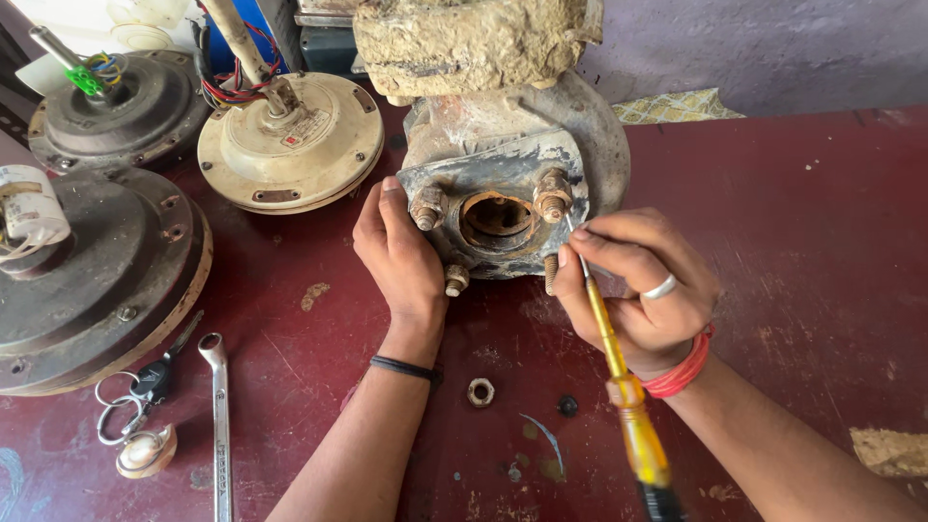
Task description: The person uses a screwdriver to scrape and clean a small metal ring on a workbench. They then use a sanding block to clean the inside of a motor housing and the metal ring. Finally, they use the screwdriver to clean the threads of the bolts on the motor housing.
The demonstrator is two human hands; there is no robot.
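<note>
Right now my right hand (643, 295) has a closed grip on a yellow-handled screwdriver (623, 387), its tip at the rusty pump flange (498, 217) just above. My left hand (401, 256) rests loosely open against the flange's left edge, beside a corroded stud (426, 208). Below both hands, a loose nut (480, 391) lies on the red table (802, 222).

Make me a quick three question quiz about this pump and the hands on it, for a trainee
1. True or false: the right hand holds a yellow screwdriver with its tip at the pump face.
2. Which hand rests on the pump's left side? A) left hand B) right hand
3. What small metal part lies loose on the table between the forearms?

Key: 1 true. 2 A. 3 a nut.
</note>
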